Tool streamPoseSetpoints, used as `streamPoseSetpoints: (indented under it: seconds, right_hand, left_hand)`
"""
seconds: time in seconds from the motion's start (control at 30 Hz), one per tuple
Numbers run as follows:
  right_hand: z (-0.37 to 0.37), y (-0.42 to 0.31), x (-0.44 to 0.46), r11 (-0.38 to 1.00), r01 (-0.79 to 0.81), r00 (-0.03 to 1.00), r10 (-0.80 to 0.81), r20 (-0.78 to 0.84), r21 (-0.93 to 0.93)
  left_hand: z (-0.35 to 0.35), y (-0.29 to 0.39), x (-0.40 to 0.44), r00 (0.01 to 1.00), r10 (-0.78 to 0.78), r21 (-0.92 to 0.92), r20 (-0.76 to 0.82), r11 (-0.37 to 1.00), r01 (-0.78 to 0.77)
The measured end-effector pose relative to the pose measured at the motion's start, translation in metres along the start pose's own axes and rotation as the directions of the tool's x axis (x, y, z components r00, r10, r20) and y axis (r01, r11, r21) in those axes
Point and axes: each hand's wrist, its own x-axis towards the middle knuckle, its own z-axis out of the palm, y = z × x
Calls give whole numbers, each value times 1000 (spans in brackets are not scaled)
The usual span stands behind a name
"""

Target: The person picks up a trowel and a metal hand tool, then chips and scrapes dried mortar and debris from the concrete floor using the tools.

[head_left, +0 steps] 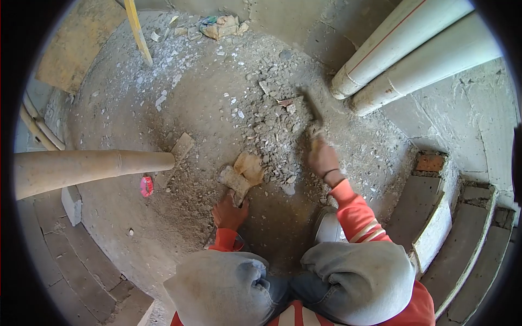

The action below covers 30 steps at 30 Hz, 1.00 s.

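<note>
My right hand (324,158) is closed around the handle of a hand tool (314,106) with a dark, narrow head. Motion smears that tool, so its exact kind is unclear. It is over the right side of a heap of grey rubble (272,130). Nearer my knees, my left hand (230,212) is closed on the lower end of a pale, flat, broken piece (235,181). A tan, crumpled-looking piece (250,167) touches its upper right side, at the rubble's near edge. The fingertips of my left hand are partly hidden.
Two thick pale pipes (408,54) lean in at upper right. A round pole (92,165) reaches in from the left, near a board scrap (182,148) and a pink ring-shaped object (147,186). Brick steps (408,209) rise at right; a crumpled bag (220,27) lies at the back.
</note>
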Motion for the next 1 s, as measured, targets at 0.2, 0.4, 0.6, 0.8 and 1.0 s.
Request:
streamPoseSetpoints:
  seconds: [0.2,0.4,0.6,0.8,1.0]
  right_hand:
    - [2,-24,-41,983,180,967,-185,176,45]
    - [-27,12,0,986,127,992,-125,-29,106]
    - [-19,27,71,994,105,989,-108,-104,-37]
    - [-1,-3,-16,989,123,978,-108,176,-76]
    - [-16,71,-77,977,148,964,-177,-197,-151]
  left_hand:
    - [7,-6,2,1000,-1,1,17,1000,1]
    - [2,-6,-1,1000,-13,5,22,1000,13]
    - [4,-4,1,1000,22,2,-12,1000,-22]
    - [-1,-2,-1,1000,13,-6,13,1000,-13]
    - [1,-3,1,999,12,12,31,1000,-13]
